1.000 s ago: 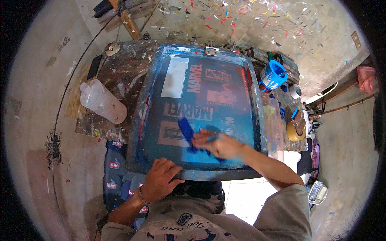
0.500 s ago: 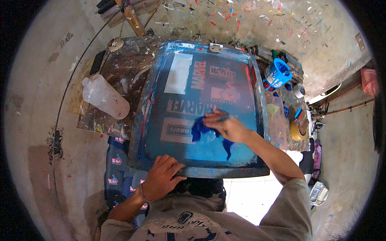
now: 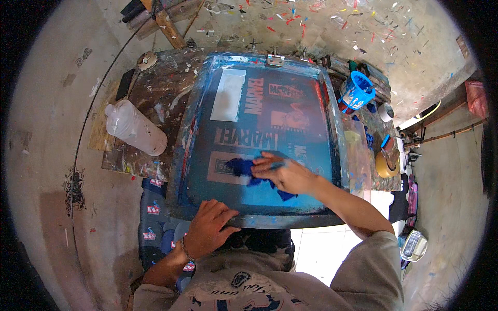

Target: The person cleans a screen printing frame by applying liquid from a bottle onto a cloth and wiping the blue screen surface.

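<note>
A silk screen (image 3: pixel 210 137) with a blue-stained frame and several stencil designs lies on the worktable in front of me. My right hand (image 3: pixel 287 175) presses a dark blue rag (image 3: pixel 239 167) against the mesh, over the lower middle; part of the rag spreads out left of my fingers and a corner trails below them. My left hand (image 3: pixel 210 220) grips the near edge of the frame toward its left corner, fingers over the top and thumb on the near side. A metal hinge clamp (image 3: pixel 275 60) sits at the far edge of the screen.
A cloudy plastic bottle (image 3: pixel 136 129) stands left of the screen on the paint-stained table (image 3: pixel 168 78). To the right are a blue plastic container (image 3: pixel 357 92), a roll of tan tape (image 3: pixel 385 165) and a small white roll (image 3: pixel 385 111). Dark printed fabric (image 3: pixel 150 212) hangs below left.
My right hand has moved slightly toward me, and the rag now reaches farther left over a boxed design. My left hand stays on the frame edge. The view has shifted slightly.
</note>
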`<state>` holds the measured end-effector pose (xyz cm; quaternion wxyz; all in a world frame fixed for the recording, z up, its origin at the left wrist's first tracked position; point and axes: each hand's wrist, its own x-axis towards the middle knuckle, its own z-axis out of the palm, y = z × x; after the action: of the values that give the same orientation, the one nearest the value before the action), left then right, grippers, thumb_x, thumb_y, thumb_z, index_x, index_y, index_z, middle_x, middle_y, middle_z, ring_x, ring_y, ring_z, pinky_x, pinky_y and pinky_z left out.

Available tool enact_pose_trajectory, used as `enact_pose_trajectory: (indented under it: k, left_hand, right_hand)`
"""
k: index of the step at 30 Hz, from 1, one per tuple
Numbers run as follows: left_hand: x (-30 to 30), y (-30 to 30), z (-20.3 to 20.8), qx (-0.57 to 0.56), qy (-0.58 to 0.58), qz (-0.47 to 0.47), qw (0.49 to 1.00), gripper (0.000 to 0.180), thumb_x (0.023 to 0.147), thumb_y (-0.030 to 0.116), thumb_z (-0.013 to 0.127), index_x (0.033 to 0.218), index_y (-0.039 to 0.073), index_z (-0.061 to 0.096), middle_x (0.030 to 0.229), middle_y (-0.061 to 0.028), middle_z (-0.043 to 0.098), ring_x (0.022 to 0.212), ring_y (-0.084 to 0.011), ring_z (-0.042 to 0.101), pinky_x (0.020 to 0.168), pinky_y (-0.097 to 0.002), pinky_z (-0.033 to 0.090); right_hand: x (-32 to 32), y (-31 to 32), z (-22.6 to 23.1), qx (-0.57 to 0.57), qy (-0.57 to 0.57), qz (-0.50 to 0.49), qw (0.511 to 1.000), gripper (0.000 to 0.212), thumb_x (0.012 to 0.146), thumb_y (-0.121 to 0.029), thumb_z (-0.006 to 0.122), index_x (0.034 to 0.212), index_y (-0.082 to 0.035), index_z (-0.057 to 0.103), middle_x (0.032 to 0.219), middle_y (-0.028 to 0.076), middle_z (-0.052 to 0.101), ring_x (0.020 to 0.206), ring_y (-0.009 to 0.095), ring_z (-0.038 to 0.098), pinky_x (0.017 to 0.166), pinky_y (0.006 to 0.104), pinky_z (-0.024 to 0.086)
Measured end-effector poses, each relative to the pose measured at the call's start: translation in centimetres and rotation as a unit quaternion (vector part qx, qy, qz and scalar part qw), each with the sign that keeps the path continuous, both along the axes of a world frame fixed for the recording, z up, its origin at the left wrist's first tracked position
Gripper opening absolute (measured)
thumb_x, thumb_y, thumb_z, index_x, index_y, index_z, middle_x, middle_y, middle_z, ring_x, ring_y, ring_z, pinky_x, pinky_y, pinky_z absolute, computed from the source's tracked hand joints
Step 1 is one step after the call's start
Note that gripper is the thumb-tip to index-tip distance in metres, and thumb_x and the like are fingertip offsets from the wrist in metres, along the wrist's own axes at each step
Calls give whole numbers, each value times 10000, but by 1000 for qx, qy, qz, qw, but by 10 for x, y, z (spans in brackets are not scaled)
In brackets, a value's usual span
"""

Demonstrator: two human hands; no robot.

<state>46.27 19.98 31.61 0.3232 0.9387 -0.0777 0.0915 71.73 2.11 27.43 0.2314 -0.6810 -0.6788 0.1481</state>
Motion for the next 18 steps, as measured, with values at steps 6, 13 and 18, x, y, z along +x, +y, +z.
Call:
enact_pose_trajectory:
  k: [6, 13, 18]
  left_hand:
    - [2, -2, -2, -7, -2, -5, 1000, 415, 716, 183, 795, 1061, 14, 640, 936, -91, 541, 892, -269, 513, 816, -404, 404]
    - [3, -3, 1, 0, -21, -3, 1000, 404, 728, 191, 786, 1058, 10, 638, 946, -96, 541, 900, -276, 506, 818, -406, 403]
    - [-3, -1, 9, 2, -20, 17, 1000, 413, 720, 197, 789, 1060, 16, 641, 940, -97, 536, 882, -279, 499, 804, -411, 402]
  right_hand:
    - [10, 8, -2, 55, -58, -70, 994, 422, 752, 29, 599, 1158, -57, 672, 1269, 117, 630, 1279, 294, 514, 1139, 418, 347]
    - [-22, -73, 60, -6, 138, -82, 987, 340, 778, 93, 568, 1059, -39, 709, 1154, 129, 676, 1130, 307, 609, 999, 419, 476]
    - [-94, -139, 104, 208, 506, -207, 811, 96, 849, -18, 668, 911, 24, 728, 986, 209, 709, 974, 327, 678, 876, 442, 522]
